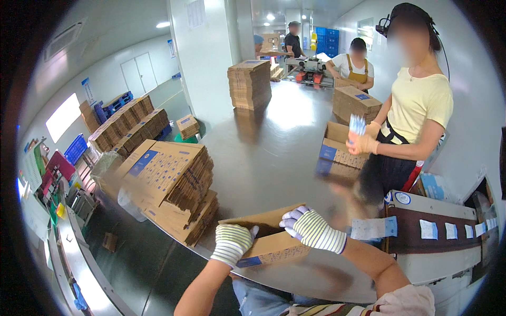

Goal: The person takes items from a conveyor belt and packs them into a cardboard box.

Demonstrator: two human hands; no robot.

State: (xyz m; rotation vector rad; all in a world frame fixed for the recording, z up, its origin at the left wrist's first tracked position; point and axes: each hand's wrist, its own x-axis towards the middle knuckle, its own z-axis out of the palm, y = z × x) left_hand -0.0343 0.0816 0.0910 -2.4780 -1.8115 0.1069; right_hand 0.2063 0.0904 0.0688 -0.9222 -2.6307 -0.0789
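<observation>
An open-topped brown cardboard box with a blue patch sits tilted at the near edge of the metal table, right in front of me. My left hand, in a striped glove, is closed on its left end, the thumb toward the inside. Over the top edge at the right end my right hand, gloved alike, has its fingers curled onto the cardboard. The part of the box's inside that shows is in shadow, and its floor cannot be made out.
Flattened cartons are piled left of my box. At the right, a conveyor belt carries several blue-and-white packets. Across the metal table, a co-worker holds packets beside another open box. More carton stacks stand farther off.
</observation>
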